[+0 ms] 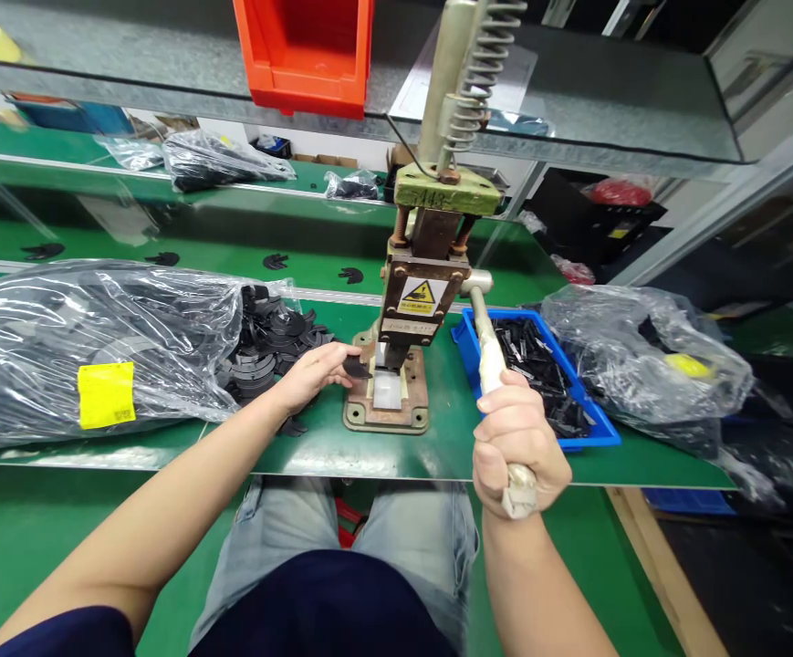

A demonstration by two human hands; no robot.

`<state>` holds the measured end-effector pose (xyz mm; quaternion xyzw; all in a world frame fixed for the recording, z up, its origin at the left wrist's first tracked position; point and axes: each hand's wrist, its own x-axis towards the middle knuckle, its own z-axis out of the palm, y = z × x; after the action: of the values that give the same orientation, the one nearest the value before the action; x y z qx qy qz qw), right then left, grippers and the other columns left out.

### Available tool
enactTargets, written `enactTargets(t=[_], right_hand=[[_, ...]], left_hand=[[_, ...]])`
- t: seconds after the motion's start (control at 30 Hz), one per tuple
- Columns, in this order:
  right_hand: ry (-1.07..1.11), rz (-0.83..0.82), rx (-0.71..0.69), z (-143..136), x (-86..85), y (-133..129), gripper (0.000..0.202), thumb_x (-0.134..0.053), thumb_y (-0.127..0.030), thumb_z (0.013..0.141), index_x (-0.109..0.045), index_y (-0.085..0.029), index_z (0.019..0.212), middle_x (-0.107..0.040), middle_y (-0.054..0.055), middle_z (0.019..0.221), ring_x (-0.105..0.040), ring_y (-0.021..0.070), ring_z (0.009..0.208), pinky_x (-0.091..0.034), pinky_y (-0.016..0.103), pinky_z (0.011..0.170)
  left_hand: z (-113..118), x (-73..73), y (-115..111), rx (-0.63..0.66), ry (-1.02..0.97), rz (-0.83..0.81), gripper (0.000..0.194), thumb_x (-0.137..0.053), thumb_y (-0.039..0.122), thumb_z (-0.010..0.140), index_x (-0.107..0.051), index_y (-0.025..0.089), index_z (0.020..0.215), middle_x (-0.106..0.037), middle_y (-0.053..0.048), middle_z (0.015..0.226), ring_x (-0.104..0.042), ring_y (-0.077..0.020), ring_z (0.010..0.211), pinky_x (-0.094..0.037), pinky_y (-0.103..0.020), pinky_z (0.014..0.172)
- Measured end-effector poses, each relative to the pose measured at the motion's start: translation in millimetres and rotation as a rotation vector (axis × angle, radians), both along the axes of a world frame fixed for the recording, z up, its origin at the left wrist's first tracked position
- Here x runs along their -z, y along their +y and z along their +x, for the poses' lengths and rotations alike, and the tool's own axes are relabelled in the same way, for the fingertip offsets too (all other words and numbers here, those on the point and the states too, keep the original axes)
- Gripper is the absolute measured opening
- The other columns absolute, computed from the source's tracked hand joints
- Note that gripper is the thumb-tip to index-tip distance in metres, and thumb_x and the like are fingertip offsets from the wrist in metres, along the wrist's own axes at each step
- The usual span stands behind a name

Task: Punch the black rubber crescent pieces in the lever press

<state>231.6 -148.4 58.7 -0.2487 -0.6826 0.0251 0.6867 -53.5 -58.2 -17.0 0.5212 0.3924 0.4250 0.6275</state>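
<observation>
A green hand press (447, 192) with a warning sticker stands on the green table, its ram down close to the small pale block (388, 391) on its base. My left hand (319, 370) pinches a small black curved part (356, 367) at the left side of the ram. My right hand (519, 447) is wrapped round the taped lever (488, 342) of the press, which slants down toward me. Left of the press, a heap of black curved parts (259, 351) spills from a clear plastic bag (95, 338) with a yellow label.
Right of the press sits a blue tray (605, 431) of small black pieces, beside another plastic bag (642, 356). A shelf (608, 100) with a red bin (307, 87) crosses above. Several black parts lie behind the heap. The table's front edge is near my lap.
</observation>
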Motion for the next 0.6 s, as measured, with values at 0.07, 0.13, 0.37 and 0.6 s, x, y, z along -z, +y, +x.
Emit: enactTargets(t=[0.07,0.13,0.37,0.6], right_hand=[[-0.003,-0.007,0.005,0,0.1,-1,0.022,-0.069,-0.021,0.084,-0.059,-0.024,0.066,-0.062,-0.003,0.065,-0.066,0.0207,0.076,-0.054,0.064,0.104],[-0.01,-0.024,0.005,1,0.2,-1,0.022,-0.069,-0.021,0.085,-0.059,-0.025,0.066,-0.062,-0.003,0.065,-0.066,0.0209,0.077,-0.054,0.064,0.104],[-0.029,-0.03,0.001,3,-0.5,-2,0.022,-0.069,-0.022,0.085,-0.058,-0.025,0.067,-0.063,-0.003,0.066,-0.067,0.02,0.079,-0.055,0.063,0.104],[-0.019,-0.011,-0.003,2,0.8,0,0.021,-0.069,-0.021,0.085,-0.059,-0.024,0.067,-0.063,-0.003,0.066,-0.067,0.02,0.079,-0.054,0.063,0.105]], left_hand=[[9,1.1,2,-0.053,0.059,0.056,0.059,-0.08,0.056,0.084,-0.067,0.015,0.123,-0.076,-0.01,0.108,-0.074,-0.0192,0.085,-0.061,-0.032,0.074],[18,3.9,6,-0.066,0.097,0.097,0.064,-0.088,0.048,0.078,-0.063,0.018,0.129,-0.075,-0.007,0.109,-0.072,-0.0164,0.083,-0.06,-0.028,0.068],[30,14.1,26,-0.078,0.212,-0.057,0.048,-0.094,0.046,0.072,-0.062,0.016,0.092,-0.069,0.002,0.071,-0.063,-0.0089,0.053,-0.051,-0.021,0.054],[45,7.0,36,-0.063,0.277,-0.139,0.044,-0.09,0.045,0.08,-0.055,0.017,0.08,-0.065,0.004,0.06,-0.063,-0.0093,0.043,-0.045,-0.017,0.043]])
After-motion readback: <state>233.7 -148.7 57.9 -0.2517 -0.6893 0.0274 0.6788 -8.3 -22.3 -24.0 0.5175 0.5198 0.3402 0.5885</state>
